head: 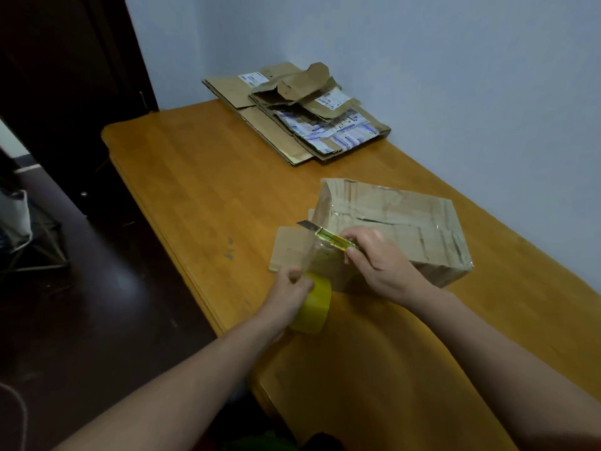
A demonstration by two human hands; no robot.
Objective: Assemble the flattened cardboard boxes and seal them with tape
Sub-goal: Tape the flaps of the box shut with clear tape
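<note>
Glossy wood table (201,177), creased cardboard box (400,222).

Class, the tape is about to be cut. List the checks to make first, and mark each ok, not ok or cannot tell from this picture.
1. Blade of the utility knife extended: ok.
2. Handle gripped by the right hand: ok.
3. Strip drawn from the box to the tape roll, held by the left hand: ok.
4. Its fingers apart from the blade: ok.
5. The box resting flat on the table: ok.
6. Tape pressed down along the seam: cannot tell.
</note>
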